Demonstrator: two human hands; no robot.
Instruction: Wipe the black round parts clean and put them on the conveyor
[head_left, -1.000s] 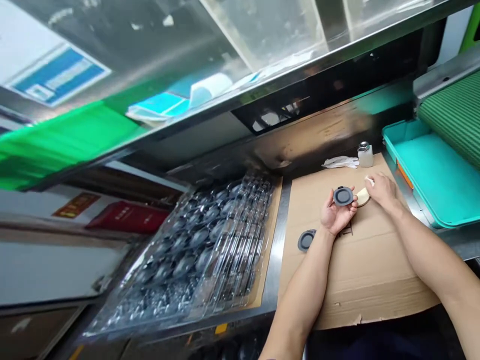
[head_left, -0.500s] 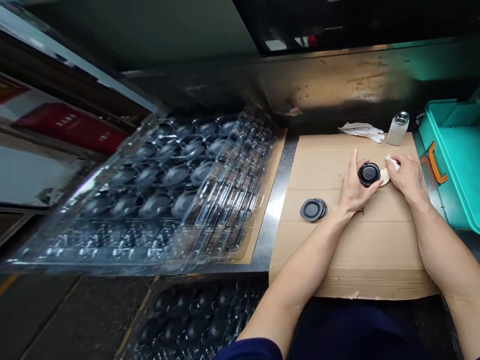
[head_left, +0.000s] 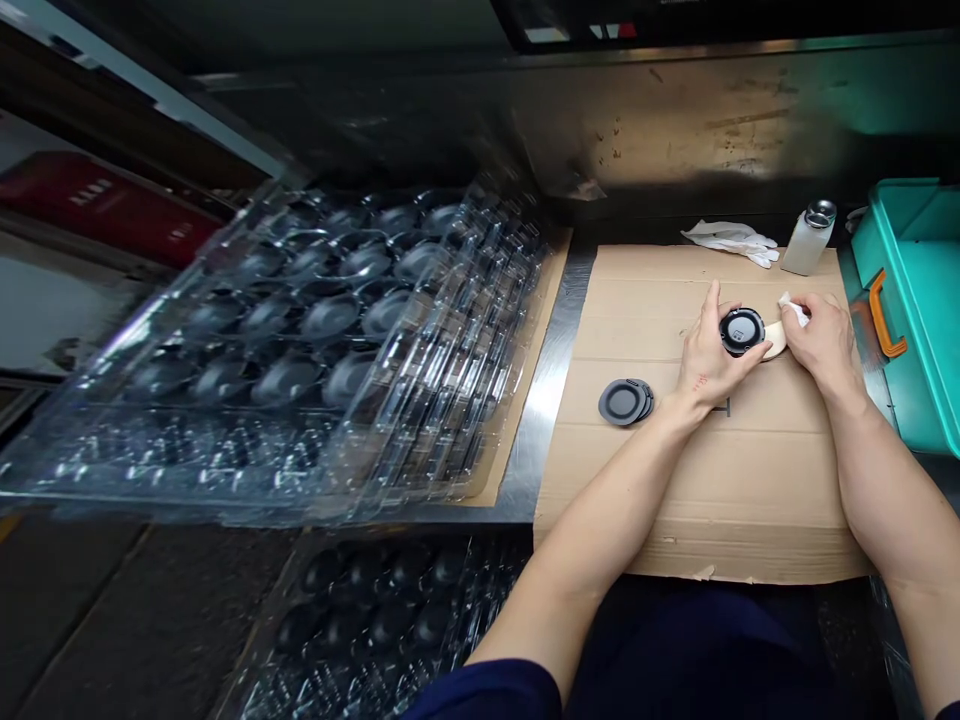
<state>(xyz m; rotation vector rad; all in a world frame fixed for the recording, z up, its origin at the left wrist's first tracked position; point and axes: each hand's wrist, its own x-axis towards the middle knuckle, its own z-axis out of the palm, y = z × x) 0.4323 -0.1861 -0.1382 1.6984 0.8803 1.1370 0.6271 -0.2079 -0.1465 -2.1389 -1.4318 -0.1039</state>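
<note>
My left hand [head_left: 706, 352] grips a round black plastic part [head_left: 742, 331] by its edge, thumb at the lower right and fingers at the far left. Its face, with a raised rim and a small mark in the middle, is turned up toward me. In my right hand [head_left: 823, 335], closed fingers pinch a crumpled white cloth or tissue [head_left: 795, 309]. A flat cream-coloured piece [head_left: 774, 341] shows between the black part and my right fingertips; I cannot tell which hand bears it. Left of my left wrist, several dark grey discs [head_left: 625, 401] lie overlapped on the cardboard sheet [head_left: 697, 490].
Clear plastic trays [head_left: 300, 320] of round dark parts stand at the left, with another tray [head_left: 390, 610] lower down. Behind my hands lie white gloves [head_left: 731, 241] beside a bottle [head_left: 809, 238] with a metal top. A teal bin [head_left: 926, 350] with an orange handle [head_left: 883, 315] stands right.
The black part has tilted in my left hand, so its rim and centre mark now show more clearly. My view has shifted slightly, and the scene sits higher in the picture.
</note>
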